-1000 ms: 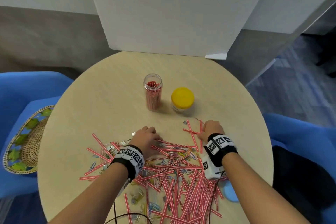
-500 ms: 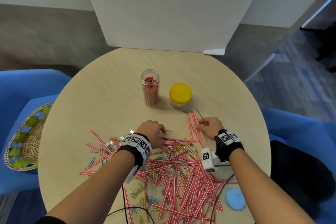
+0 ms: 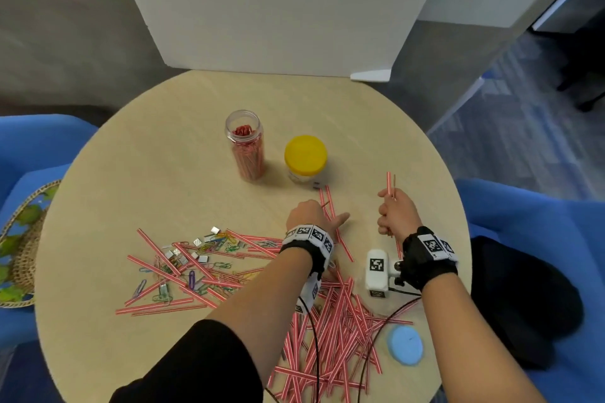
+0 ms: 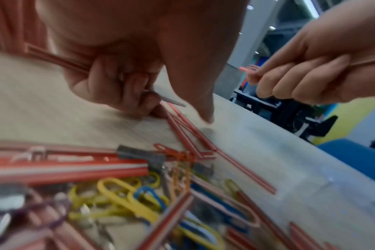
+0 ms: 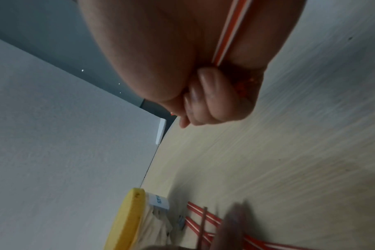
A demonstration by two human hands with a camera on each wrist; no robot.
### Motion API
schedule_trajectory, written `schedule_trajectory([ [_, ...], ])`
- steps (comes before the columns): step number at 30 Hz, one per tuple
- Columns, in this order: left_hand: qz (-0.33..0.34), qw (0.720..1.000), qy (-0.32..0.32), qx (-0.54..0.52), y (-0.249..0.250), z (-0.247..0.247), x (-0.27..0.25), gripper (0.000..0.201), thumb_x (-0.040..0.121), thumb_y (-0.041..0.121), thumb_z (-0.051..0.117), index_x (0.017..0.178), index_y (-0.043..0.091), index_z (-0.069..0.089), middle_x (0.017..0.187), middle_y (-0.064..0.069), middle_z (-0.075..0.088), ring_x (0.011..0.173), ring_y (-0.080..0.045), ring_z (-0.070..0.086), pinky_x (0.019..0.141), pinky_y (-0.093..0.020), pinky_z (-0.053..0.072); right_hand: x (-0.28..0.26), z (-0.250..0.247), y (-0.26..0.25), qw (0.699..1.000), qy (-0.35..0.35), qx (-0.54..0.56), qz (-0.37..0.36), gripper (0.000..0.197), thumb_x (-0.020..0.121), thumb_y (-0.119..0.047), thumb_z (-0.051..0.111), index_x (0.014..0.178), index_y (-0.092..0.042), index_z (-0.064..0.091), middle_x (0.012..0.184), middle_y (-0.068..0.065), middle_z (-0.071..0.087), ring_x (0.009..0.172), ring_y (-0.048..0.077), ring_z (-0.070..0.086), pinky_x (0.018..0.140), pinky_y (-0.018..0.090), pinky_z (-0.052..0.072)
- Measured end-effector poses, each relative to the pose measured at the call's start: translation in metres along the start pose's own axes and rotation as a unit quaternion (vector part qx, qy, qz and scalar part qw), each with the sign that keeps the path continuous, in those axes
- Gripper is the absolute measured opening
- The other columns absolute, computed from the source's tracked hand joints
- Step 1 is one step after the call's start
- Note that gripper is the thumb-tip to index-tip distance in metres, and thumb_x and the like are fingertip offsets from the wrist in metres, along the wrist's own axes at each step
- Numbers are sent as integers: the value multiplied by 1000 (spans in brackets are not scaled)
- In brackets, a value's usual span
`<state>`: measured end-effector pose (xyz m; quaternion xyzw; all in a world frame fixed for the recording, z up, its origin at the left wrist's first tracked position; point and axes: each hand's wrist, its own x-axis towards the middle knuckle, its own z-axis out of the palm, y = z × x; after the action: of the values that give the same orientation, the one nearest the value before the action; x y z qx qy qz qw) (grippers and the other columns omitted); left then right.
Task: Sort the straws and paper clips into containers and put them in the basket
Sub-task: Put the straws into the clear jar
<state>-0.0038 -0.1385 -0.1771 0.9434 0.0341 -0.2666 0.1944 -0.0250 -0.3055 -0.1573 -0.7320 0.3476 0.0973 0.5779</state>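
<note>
Two straws (image 3: 390, 185) now stand upright in my right hand (image 3: 396, 214), fist closed round them and lifted off the table (image 3: 170, 173); half a second ago it lay flat. My left hand (image 3: 309, 214) has moved beside it, fingers curled on straws lying flat (image 3: 329, 203). Ahead of my left hand: open jar (image 3: 245, 145) packed with straws, yellow-lidded jar (image 3: 305, 159), contents unseen. Paper clips (image 3: 209, 249) lie left of my left wrist; basket (image 3: 19, 249) far left.

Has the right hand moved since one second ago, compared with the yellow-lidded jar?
Yes. The right hand, gripping straws, has risen off the pile and moved rightward, farther from the yellow-lidded jar.
</note>
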Motion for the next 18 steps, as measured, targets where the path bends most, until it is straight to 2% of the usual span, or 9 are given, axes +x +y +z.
schedule_trajectory([
  [2, 5, 1000, -15, 17, 6, -1, 4, 58, 73, 69, 68, 90, 14, 63, 94, -5, 67, 89, -24, 67, 71, -31, 53, -1, -2, 3, 1000, 2, -4, 20, 18, 104, -18, 32, 101, -15, 49, 64, 1, 35, 40, 9, 26, 36, 18, 23],
  [3, 6, 999, -23, 25, 8, -5, 6, 55, 75, 62, 72, 98, 13, 63, 100, -6, 67, 95, -25, 66, 74, -32, 53, -2, -3, 6, 999, -2, -24, 27, 15, 103, -20, 35, 99, -15, 49, 64, 1, 36, 42, 11, 28, 36, 19, 24],
  [6, -2, 999, -29, 43, 8, -15, 10, 42, 81, 46, 75, 103, 12, 64, 107, -6, 68, 101, -25, 66, 76, -30, 51, -9, -1, 21, 986, -16, -167, 18, 10, 96, -28, 52, 92, -18, 52, 71, 1, 50, 54, 18, 45, 47, 27, 37],
  [9, -25, 999, -25, 29, 0, -20, 10, 28, 84, 33, 74, 100, 12, 67, 107, -6, 69, 100, -25, 66, 74, -30, 50, -19, 7, 32, 957, -41, -286, 5, 6, 87, -25, 63, 86, -20, 60, 90, 1, 62, 81, 23, 60, 70, 28, 44],
  [12, -50, 998, -26, -4, -2, -16, 9, 13, 86, 23, 71, 83, 12, 65, 100, -8, 71, 91, -26, 68, 67, -28, 48, -33, 20, 35, 942, -56, -330, 14, 25, 82, -30, 74, 103, -17, 67, 98, -3, 58, 100, 20, 61, 80, 22, 41],
  [13, -55, 998, -30, -16, -1, -15, 6, 17, 86, 20, 70, 75, 11, 61, 97, -9, 71, 86, -26, 67, 65, -28, 47, -37, 25, 37, 937, -52, -345, 8, 30, 81, -32, 77, 105, -17, 67, 98, -3, 56, 102, 20, 61, 82, 22, 41],
  [15, -57, 997, -44, -42, 0, -12, 3, 21, 83, 15, 70, 66, 9, 58, 88, -10, 72, 80, -26, 68, 64, -27, 50, -45, 37, 39, 928, -33, -371, -11, 29, 79, -34, 78, 102, -18, 70, 97, -3, 63, 98, 20, 65, 82, 24, 46],
  [18, -64, 994, -42, -75, -2, -8, 0, 23, 80, 20, 71, 64, 11, 59, 82, -9, 71, 78, -26, 69, 64, -26, 52, -53, 53, 40, 921, -45, -387, -19, 23, 81, -37, 69, 86, -16, 77, 86, 3, 74, 81, 24, 70, 75, 29, 55],
])
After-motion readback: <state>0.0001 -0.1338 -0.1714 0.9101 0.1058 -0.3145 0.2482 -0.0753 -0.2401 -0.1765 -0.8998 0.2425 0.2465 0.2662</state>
